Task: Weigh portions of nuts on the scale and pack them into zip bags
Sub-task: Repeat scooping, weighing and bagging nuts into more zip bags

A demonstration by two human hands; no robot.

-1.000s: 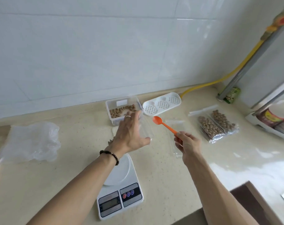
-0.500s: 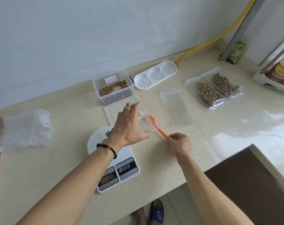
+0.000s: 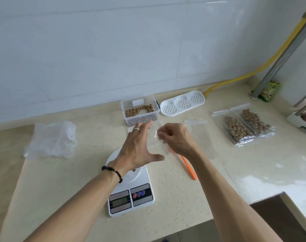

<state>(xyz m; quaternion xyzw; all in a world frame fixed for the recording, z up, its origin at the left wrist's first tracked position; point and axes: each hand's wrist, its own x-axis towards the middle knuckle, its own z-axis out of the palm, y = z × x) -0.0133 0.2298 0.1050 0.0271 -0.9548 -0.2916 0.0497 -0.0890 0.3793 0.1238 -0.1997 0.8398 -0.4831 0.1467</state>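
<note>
Head view: left hand (image 3: 137, 151) spread, cradling clear zip bag (image 3: 157, 142) above white digital scale (image 3: 131, 187); right hand (image 3: 175, 138) pinching its mouth, likely opening for filling. Nuts in clear rectangular tub (image 3: 140, 110) at twelve o'clock; orange plastic spoon (image 3: 189, 168) parked at four.

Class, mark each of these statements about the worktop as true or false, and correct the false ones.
1. The orange spoon lies on the counter. True.
2. The right hand holds the spoon. False: it pinches a clear bag.
3. Two filled bags lie on the right. True.
4. The nut box stands on the scale. False: it stands behind it on the counter.
5. The left hand wears a ring. True.
</note>
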